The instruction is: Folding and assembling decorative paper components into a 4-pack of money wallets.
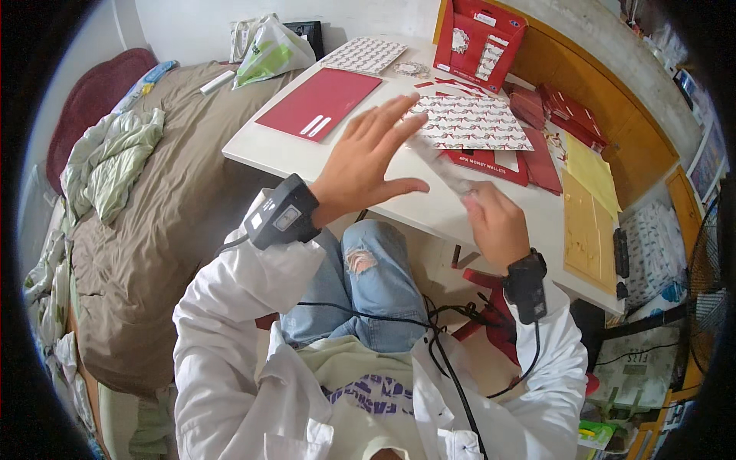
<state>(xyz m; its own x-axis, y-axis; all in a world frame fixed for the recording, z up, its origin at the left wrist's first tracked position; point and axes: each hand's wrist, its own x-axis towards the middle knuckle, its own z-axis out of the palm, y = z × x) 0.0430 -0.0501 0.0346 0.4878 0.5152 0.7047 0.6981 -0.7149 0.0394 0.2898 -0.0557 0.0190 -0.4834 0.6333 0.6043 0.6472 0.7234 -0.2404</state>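
My left hand is raised over the front edge of the white table, fingers spread. My right hand is closed, thumb and fingers pinching the lower end of a blurred, translucent greyish strip. The strip slants up toward my left fingers; whether they touch it cannot be made out. Just beyond it lies a white card sheet with rows of red-and-green pattern, over a red printed packet. A dark red folder with two white slots rests left of my left hand.
Another patterned sheet lies at the back, near an upright red display pack. Red card pieces are heaped at the right, with yellow envelopes nearer. A bed stands left; black cables hang across my lap.
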